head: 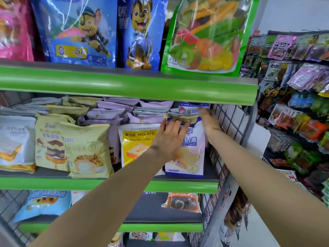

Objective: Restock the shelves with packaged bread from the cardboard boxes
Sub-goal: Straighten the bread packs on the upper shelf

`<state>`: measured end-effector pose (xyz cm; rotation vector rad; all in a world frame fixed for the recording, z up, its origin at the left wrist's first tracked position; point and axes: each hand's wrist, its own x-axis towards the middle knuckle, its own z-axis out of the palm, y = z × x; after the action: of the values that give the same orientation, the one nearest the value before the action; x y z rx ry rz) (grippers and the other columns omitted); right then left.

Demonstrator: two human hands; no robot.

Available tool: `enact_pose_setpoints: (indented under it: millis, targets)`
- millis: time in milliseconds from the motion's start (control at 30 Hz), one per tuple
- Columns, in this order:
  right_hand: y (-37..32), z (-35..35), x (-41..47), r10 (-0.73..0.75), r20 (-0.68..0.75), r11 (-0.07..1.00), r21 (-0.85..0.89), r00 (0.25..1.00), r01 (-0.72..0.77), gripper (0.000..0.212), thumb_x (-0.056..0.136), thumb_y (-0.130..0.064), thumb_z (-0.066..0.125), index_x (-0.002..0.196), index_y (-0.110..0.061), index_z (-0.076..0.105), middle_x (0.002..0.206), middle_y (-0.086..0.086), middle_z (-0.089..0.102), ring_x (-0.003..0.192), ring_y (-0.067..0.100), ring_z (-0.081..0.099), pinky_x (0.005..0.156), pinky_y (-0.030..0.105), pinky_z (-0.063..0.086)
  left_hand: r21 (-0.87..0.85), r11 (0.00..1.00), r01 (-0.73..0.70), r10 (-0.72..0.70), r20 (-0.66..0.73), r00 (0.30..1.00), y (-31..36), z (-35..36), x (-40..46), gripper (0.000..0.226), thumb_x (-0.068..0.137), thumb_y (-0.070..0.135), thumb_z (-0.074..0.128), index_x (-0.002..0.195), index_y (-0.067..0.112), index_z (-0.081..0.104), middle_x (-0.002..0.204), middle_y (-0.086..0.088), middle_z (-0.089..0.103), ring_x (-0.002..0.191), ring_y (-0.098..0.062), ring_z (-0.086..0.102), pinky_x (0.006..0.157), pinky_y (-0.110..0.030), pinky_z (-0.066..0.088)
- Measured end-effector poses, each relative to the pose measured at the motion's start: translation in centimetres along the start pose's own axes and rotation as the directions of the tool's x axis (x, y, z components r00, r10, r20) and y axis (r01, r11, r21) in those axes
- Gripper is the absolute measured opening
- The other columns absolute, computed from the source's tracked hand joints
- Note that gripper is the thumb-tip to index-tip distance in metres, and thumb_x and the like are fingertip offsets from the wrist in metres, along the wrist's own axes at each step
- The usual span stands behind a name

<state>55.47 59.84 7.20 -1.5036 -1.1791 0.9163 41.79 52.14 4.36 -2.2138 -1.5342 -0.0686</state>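
- On the middle shelf (106, 183), far to the left of the fingers, a white bread pack (16, 141) stands at the front edge.
- Next to it stands a beige cake-picture pack (49, 139), and a beige cream-puff pack (87, 150) leans in front of that one, overlapping its right side.
- Behind these, stacks of flat beige and purple packs (110, 111) fill the back of the shelf, up and to the left of the fingers.
- A yellow MOLAFEI pack (137, 145) stands just left of the left hand (169, 139); the wrist crosses its right edge.
- The left hand lies flat against the front of an upright white-and-blue bread pack (187, 163), fingers (175, 124) straight and slightly spread, their tips reaching the pack's top seam.
- That white-and-blue bread pack stands at the right end of the middle shelf, beneath both hands, its base at the shelf's front edge.
- The right hand (210, 122) is at the pack's upper right corner, beside the wire side grille (229, 125); its fingers point into the shelf toward another blue-topped pack (192, 108) lying just above, and I cannot tell whether they pinch anything, since they are partly hidden.
- Above the fingers, the top shelf carries two blue cartoon-dog bags (99, 32) and a green fruit bag (204, 38).
- Below the fingers, the lower shelf holds a light blue pack (44, 204) at left and a chocolate swirl pack (183, 203) at right.
- Far right of the fingers, hanging snack packets (299, 82) fill a neighbouring rack.
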Motion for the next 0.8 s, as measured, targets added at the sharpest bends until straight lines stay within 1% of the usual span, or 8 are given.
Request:
enact_pose_setpoints:
  millis: [100, 200, 267, 333, 433, 533, 633, 800]
  targets:
    - [-0.9, -0.6, 0.9, 0.086, 0.052, 0.993, 0.072, 0.995, -0.090, 0.064, 0.083, -0.054, 0.047, 0.136, -0.018, 0.044, 0.136, 0.008, 0.052, 0.116, 0.028, 0.054, 0.096, 0.036, 0.040, -0.028, 1.000, 0.000, 0.000, -0.003, 1.000, -0.1, 0.1, 0.1, 0.128, 0.065, 0.049, 0.078, 0.149, 0.009, -0.010, 0.143, -0.017, 0.023, 0.136, -0.032, 0.023, 0.117, -0.047, 0.017]
    - [-0.6, -0.7, 1.4, 0.121, 0.113, 0.990, 0.061, 0.986, -0.128, 0.052, 0.094, -0.050, 0.038, 0.130, -0.013, 0.046, 0.126, 0.001, 0.055, 0.105, 0.019, 0.055, 0.090, 0.029, 0.038, -0.041, 0.999, 0.005, -0.005, 0.003, 1.000, -0.6, 0.0, 0.3, 0.127, 0.066, 0.050, 0.076, 0.149, 0.012, -0.012, 0.150, -0.020, 0.011, 0.141, -0.034, 0.012, 0.118, -0.045, 0.012]
    - [-0.3, -0.4, 1.7, 0.120, 0.105, 0.990, 0.056, 0.987, -0.126, 0.059, 0.095, -0.054, 0.035, 0.136, -0.013, 0.044, 0.130, 0.004, 0.055, 0.102, 0.019, 0.058, 0.091, 0.028, 0.039, -0.045, 0.999, 0.011, -0.010, 0.019, 1.000, -0.7, -0.1, 0.3, 0.128, 0.066, 0.052, 0.075, 0.148, 0.013, -0.015, 0.152, -0.020, 0.005, 0.143, -0.035, 0.008, 0.117, -0.045, 0.010]
    - [-0.4, 0.0, 1.1, 0.097, 0.122, 0.994, 0.044, 0.988, -0.103, 0.064, 0.091, -0.059, 0.036, 0.134, -0.014, 0.050, 0.129, 0.010, 0.057, 0.109, 0.024, 0.059, 0.101, 0.033, 0.041, -0.047, 0.999, 0.006, -0.005, 0.029, 1.000, -0.8, -0.1, 0.3, 0.128, 0.067, 0.052, 0.075, 0.148, 0.014, -0.015, 0.152, -0.021, 0.007, 0.142, -0.035, 0.010, 0.117, -0.044, 0.013]
    - [0.3, 0.2, 2.0, 0.121, 0.175, 0.982, 0.120, 0.977, -0.144, 0.072, 0.074, -0.068, 0.044, 0.120, -0.017, 0.063, 0.116, 0.015, 0.067, 0.099, 0.032, 0.066, 0.100, 0.045, 0.047, -0.060, 0.998, -0.001, 0.004, 0.038, 0.999, -0.7, -0.1, 0.1, 0.127, 0.067, 0.051, 0.076, 0.149, 0.015, -0.015, 0.148, -0.018, 0.016, 0.139, -0.034, 0.018, 0.115, -0.042, 0.019]
    - [1.1, 0.2, 1.7, 0.160, 0.185, 0.956, 0.215, 0.970, -0.199, 0.062, 0.085, -0.065, 0.043, 0.114, -0.015, 0.064, 0.103, 0.016, 0.069, 0.090, 0.033, 0.066, 0.092, 0.041, 0.049, -0.037, 0.999, -0.008, 0.009, 0.040, 0.999, -0.7, -0.3, 0.1, 0.127, 0.067, 0.054, 0.075, 0.149, 0.015, -0.014, 0.145, -0.018, 0.020, 0.135, -0.033, 0.024, 0.113, -0.042, 0.022]
    - [1.6, 0.5, 1.0, 0.153, 0.242, 0.925, 0.305, 0.958, -0.225, 0.060, 0.093, -0.055, 0.037, 0.124, -0.009, 0.058, 0.105, 0.019, 0.064, 0.077, 0.029, 0.060, 0.078, 0.034, 0.047, -0.001, 1.000, 0.004, -0.004, 0.035, 0.999, -0.6, -0.4, 0.1, 0.129, 0.065, 0.060, 0.073, 0.149, 0.015, -0.014, 0.144, -0.018, 0.021, 0.135, -0.034, 0.025, 0.113, -0.046, 0.020]
    - [1.2, 0.3, 1.1, 0.169, 0.282, 0.893, 0.362, 0.944, -0.268, 0.064, 0.091, -0.062, 0.034, 0.121, -0.012, 0.061, 0.098, 0.018, 0.067, 0.080, 0.030, 0.063, 0.081, 0.035, 0.049, 0.028, 0.999, 0.032, -0.033, 0.025, 0.999, -0.3, 0.0, 0.4, 0.130, 0.065, 0.061, 0.073, 0.148, 0.015, -0.016, 0.141, -0.020, 0.023, 0.133, -0.035, 0.025, 0.115, -0.052, 0.013]
